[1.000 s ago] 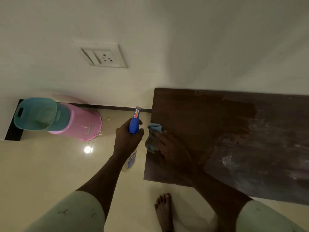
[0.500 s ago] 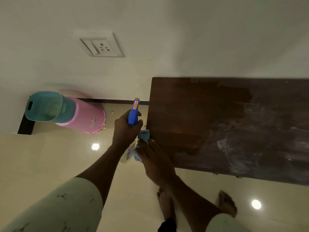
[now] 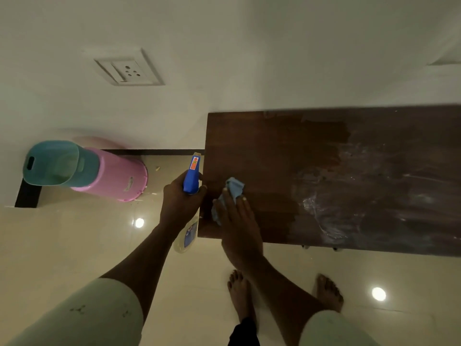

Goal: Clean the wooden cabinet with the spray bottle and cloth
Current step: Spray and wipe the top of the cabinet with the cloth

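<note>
Two bare feet (image 3: 240, 293) stand on the glossy tiled floor (image 3: 74, 245) nearest the camera. Just beyond them, the right hand (image 3: 237, 218) lies flat on the cabinet (image 3: 311, 171) top at its left front corner, fingers spread, pressing a blue cloth (image 3: 233, 189) to the wood. Beside it, off the cabinet's left edge, the left hand (image 3: 180, 199) has its grip wrapped tight round the neck of the bottle (image 3: 191, 178), nozzle pointing away toward the wall. Whitish streaks cover the top's right part. Farther left, a teal bin (image 3: 53, 162) is nested in a pink bin (image 3: 119, 176) against the wall, below a socket (image 3: 129, 71).
</note>
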Demonstrator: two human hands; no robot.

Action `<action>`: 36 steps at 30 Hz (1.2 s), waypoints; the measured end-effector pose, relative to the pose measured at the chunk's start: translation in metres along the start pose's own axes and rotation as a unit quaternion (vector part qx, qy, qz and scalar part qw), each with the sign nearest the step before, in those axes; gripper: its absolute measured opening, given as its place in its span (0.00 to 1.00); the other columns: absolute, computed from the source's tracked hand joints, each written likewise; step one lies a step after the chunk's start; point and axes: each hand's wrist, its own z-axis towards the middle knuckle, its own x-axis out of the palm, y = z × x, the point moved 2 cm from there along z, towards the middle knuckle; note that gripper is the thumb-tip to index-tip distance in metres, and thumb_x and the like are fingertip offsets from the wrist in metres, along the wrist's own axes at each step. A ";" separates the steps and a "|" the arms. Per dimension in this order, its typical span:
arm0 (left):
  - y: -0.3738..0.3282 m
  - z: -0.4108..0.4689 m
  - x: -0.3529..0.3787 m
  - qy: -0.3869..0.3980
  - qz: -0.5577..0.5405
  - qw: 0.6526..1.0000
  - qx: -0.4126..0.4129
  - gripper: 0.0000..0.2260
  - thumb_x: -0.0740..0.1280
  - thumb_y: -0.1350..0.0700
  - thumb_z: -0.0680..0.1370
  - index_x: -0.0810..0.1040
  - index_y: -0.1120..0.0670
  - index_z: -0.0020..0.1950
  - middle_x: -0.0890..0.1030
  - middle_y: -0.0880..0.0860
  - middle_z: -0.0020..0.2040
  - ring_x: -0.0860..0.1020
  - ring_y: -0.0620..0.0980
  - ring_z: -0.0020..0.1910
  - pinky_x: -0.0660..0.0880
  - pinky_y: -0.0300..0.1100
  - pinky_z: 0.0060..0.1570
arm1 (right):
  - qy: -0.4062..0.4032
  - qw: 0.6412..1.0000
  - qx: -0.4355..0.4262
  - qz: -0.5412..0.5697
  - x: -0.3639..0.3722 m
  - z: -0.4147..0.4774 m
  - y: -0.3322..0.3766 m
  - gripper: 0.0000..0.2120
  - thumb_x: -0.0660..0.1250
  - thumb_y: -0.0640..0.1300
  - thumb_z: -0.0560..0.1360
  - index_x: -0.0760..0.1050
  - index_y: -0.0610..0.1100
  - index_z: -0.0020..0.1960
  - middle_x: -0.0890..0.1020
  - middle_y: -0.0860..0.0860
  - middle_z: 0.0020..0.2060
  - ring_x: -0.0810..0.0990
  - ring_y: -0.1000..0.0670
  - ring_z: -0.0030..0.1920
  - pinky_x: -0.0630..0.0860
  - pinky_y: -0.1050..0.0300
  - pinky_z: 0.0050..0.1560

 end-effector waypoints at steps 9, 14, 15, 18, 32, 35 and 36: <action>-0.030 0.012 -0.008 0.034 0.051 0.998 0.011 0.14 0.70 0.59 0.72 0.72 0.59 0.54 0.72 0.48 0.35 0.72 0.44 0.33 0.70 0.41 0.41 | 0.008 0.998 0.012 -0.063 -0.051 -0.009 -0.103 0.29 0.55 0.36 0.73 0.62 0.44 0.74 0.61 0.41 0.75 0.63 0.40 0.73 0.61 0.44 0.74; -0.053 0.027 -0.007 0.065 0.099 0.992 0.049 0.10 0.70 0.59 0.72 0.69 0.52 0.40 0.72 0.49 0.31 0.71 0.44 0.30 0.68 0.38 0.34 | 0.005 1.000 -0.014 -0.027 -0.029 0.051 -0.065 0.26 0.50 0.41 0.77 0.63 0.42 0.74 0.63 0.40 0.74 0.67 0.38 0.71 0.66 0.43 0.70; -0.061 0.028 -0.007 0.067 0.109 0.990 0.065 0.13 0.70 0.59 0.71 0.66 0.49 0.37 0.71 0.49 0.30 0.71 0.45 0.29 0.66 0.36 0.31 | 0.031 0.998 -0.052 -0.016 -0.024 0.056 -0.050 0.26 0.51 0.43 0.76 0.63 0.42 0.74 0.64 0.39 0.73 0.67 0.38 0.71 0.67 0.42 0.69; -0.089 0.033 -0.004 0.071 0.107 0.988 0.084 0.15 0.71 0.61 0.71 0.65 0.48 0.36 0.71 0.50 0.29 0.70 0.45 0.28 0.66 0.34 0.30 | 0.041 0.994 -0.097 0.016 -0.032 0.062 -0.058 0.24 0.66 0.39 0.72 0.71 0.41 0.68 0.72 0.40 0.68 0.73 0.37 0.66 0.74 0.42 0.63; -0.231 0.040 0.112 0.173 0.126 0.965 0.149 0.11 0.73 0.54 0.67 0.70 0.52 0.34 0.73 0.49 0.30 0.72 0.47 0.30 0.68 0.39 0.34 | -0.178 0.970 0.147 0.076 -0.156 0.010 -0.268 0.22 0.56 0.41 0.74 0.72 0.36 0.66 0.73 0.37 0.66 0.74 0.34 0.64 0.75 0.36 0.60; -0.241 0.038 0.128 0.196 0.119 0.962 0.149 0.13 0.74 0.55 0.67 0.70 0.51 0.34 0.73 0.48 0.30 0.72 0.46 0.30 0.68 0.39 0.35 | -0.248 0.935 0.220 0.125 -0.189 0.004 -0.309 0.22 0.55 0.41 0.77 0.69 0.35 0.69 0.71 0.35 0.67 0.70 0.34 0.67 0.71 0.35 0.64; -0.244 0.037 0.132 0.204 0.121 0.960 0.148 0.13 0.74 0.55 0.67 0.69 0.51 0.35 0.73 0.48 0.30 0.72 0.45 0.30 0.68 0.39 0.37 | -0.258 0.927 0.235 0.137 -0.198 0.005 -0.318 0.21 0.57 0.38 0.77 0.68 0.35 0.69 0.70 0.36 0.68 0.69 0.35 0.68 0.69 0.36 0.66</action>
